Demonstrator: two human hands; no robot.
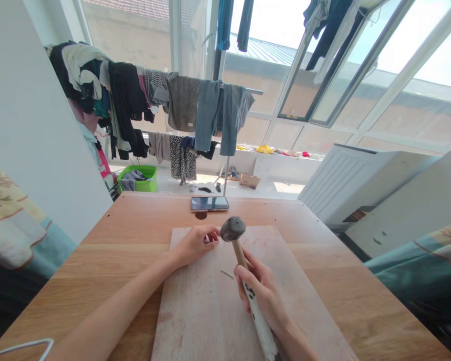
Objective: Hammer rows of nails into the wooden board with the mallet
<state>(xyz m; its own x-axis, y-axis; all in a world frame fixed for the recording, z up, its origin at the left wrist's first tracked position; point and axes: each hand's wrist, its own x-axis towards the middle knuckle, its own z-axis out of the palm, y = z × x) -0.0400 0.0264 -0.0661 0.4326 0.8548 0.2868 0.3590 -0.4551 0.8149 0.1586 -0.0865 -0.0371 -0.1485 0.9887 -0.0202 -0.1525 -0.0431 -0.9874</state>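
Observation:
My right hand is wrapped round the wooden handle of a mallet with a dark round head, held just above a pale wooden board. My left hand rests on the board with its fingertips pinched together right under the mallet head, holding something too small to name, possibly a nail. One loose nail lies on the board between my hands. A few small marks or nails show in the board's far part.
The board lies on a wooden table. A phone rests near the table's far edge. A white wire hanger pokes in at the near left corner. Beyond stand a loaded clothes rack, a green basket and windows.

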